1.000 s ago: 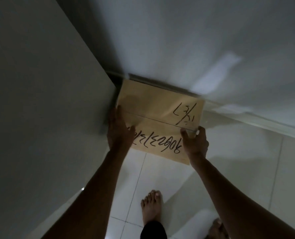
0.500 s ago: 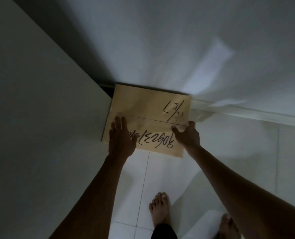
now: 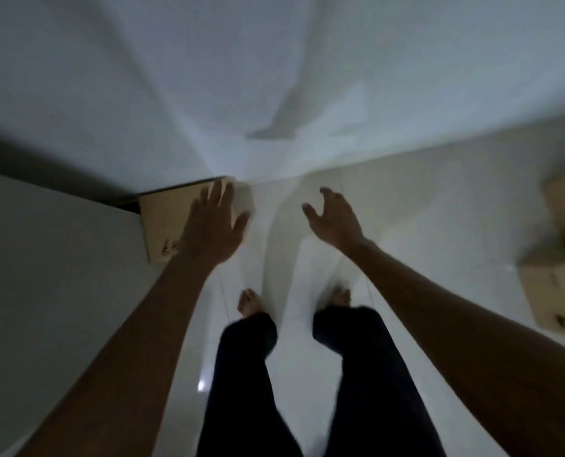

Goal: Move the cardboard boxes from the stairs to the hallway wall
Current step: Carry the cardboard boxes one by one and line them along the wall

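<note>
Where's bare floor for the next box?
Free: white tile floor along the wall base, between the corner box and the boxes at right. Crowded: the left corner, filled by that box beside the grey panel, and the right edge. Both hands are open, holding nothing.

Pale tan cardboard box (image 3: 162,225) at the left, with black handwritten marks near its lower edge, too blurred to read. Two more boxes (image 3: 558,291) at the right edge, same light brown, with small dark marks. Glossy white floor tiles (image 3: 406,209) with thin grey joint lines and one bright white glint. Plain white wall (image 3: 208,77), bluish-grey in the dim light. Flat grey panel (image 3: 43,275) at the left. Very dark, almost black trousers (image 3: 241,374).
</note>
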Action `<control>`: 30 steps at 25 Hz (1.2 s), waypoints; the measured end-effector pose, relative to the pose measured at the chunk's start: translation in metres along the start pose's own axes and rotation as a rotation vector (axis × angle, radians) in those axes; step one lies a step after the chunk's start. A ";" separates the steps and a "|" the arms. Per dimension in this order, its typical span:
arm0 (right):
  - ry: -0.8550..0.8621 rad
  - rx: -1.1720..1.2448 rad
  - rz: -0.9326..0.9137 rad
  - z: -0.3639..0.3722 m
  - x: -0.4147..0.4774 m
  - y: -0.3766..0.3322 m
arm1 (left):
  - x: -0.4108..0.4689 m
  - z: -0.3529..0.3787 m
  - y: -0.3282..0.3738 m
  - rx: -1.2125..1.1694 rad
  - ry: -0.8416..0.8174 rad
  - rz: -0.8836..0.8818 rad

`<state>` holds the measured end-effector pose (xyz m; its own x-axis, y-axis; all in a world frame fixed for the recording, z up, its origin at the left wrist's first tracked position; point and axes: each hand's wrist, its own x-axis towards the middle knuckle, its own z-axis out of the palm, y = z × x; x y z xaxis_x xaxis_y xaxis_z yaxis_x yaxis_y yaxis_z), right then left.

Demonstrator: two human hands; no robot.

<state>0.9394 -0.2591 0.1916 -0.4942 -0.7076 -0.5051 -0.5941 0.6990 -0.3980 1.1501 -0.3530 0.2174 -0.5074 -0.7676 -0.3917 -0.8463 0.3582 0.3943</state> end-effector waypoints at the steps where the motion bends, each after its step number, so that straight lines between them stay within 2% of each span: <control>1: 0.045 0.003 -0.006 -0.036 -0.020 0.013 | -0.006 -0.016 0.036 0.024 -0.001 0.066; 5: 0.232 -0.093 0.036 -0.163 -0.096 0.105 | -0.015 -0.050 0.185 0.156 -0.079 0.260; 9: 0.371 -0.068 0.250 -0.251 -0.147 0.218 | -0.012 -0.044 0.332 0.278 -0.164 0.498; 16: 0.530 0.074 0.599 -0.369 -0.191 0.381 | 0.007 0.014 0.589 0.307 -0.310 0.798; 20: 0.519 0.162 0.733 -0.406 -0.178 0.446 | 0.048 0.049 0.683 0.360 -0.378 0.876; 26: 0.594 0.280 0.880 -0.468 -0.126 0.532 | 0.137 0.095 0.805 0.520 -0.476 0.930; 30: 0.616 0.349 0.965 -0.505 -0.102 0.580 | 0.174 0.124 0.887 0.545 -0.537 0.968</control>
<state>0.3244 0.1657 0.3992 -0.9189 0.2608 -0.2960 0.3468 0.8917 -0.2909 0.2913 -0.1033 0.3956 -0.8561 0.2070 -0.4735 0.0238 0.9311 0.3639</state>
